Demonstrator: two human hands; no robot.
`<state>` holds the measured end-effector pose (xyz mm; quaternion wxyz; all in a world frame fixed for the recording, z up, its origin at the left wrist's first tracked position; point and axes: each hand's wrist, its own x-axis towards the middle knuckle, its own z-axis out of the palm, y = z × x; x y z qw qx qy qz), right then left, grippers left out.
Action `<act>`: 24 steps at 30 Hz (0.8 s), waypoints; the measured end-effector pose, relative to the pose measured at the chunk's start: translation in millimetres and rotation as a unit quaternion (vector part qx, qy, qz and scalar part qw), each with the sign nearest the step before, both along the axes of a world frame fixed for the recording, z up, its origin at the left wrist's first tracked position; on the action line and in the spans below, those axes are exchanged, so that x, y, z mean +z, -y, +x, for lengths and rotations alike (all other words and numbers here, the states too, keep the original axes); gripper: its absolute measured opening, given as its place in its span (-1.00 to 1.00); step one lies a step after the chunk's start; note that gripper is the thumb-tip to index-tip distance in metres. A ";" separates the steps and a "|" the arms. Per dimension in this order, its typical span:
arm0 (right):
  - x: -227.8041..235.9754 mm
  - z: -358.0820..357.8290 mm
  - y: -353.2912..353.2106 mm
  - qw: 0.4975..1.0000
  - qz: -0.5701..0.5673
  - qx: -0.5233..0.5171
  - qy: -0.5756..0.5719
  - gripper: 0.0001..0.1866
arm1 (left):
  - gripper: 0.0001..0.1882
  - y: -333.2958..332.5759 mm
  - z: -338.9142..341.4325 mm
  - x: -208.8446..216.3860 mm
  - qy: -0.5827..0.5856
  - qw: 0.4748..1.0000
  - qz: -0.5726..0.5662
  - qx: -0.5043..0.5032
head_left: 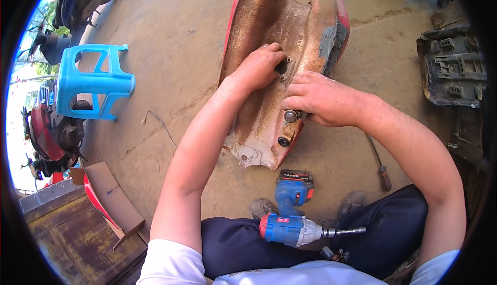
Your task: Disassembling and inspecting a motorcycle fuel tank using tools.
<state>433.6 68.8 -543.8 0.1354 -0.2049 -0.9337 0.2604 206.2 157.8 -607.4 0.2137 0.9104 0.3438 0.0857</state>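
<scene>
A motorcycle fuel tank [253, 124] lies upside down on the floor before me, its rusty hollow underside facing up and its red outside showing along the edges. My left hand [261, 66] reaches into the middle channel. Its fingers are bent together beside a dark round spot; what they hold, if anything, is hidden. My right hand [323, 101] is curled over the tank's right side, fingers bent against the metal. Just below it are a round metal fitting [291, 116] and a black round fitting [283, 141].
A blue cordless impact wrench [292, 229] rests by my legs. To the right are a screwdriver [383, 173] and an upturned black seat base [453, 67]. A blue plastic stool [96, 83], parked motorbikes [49, 129] and cardboard [114, 197] on a wooden surface stand left.
</scene>
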 end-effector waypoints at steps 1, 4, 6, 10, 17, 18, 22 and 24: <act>0.1 0.6 0.1 1.000 0.001 0.001 0.001 -0.59 | -0.54 -2.4 4.0 2.0 -0.026 1.000 -0.011 -0.006; 0.9 0.6 0.8 1.000 0.008 -0.004 0.001 -0.59 | -0.52 -11.3 11.1 5.5 -0.074 0.997 -0.034 -0.019; 1.5 0.1 1.3 1.000 0.005 -0.004 0.007 -0.59 | -0.50 -16.6 12.9 6.8 -0.094 0.994 -0.045 -0.029; 1.2 -0.8 0.4 1.000 0.005 -0.002 0.010 -0.59 | -0.46 -26.3 17.3 7.2 -0.131 0.989 -0.056 -0.040; 0.3 0.5 0.7 1.000 0.009 -0.002 0.016 -0.57 | -0.57 -34.0 25.5 9.4 -0.137 0.984 -0.104 -0.046; 0.7 0.0 0.2 1.000 0.015 -0.001 0.018 -0.56 | -0.57 -33.7 22.6 7.4 -0.138 0.984 -0.104 -0.045; 2.9 -1.3 -1.0 1.000 0.012 0.002 0.025 -0.57 | -0.62 -26.0 15.3 -0.7 -0.080 0.995 -0.062 -0.022; 3.3 0.1 -1.0 1.000 0.004 0.002 0.017 -0.58 | -0.64 -19.8 14.7 -2.6 -0.047 0.998 -0.047 -0.003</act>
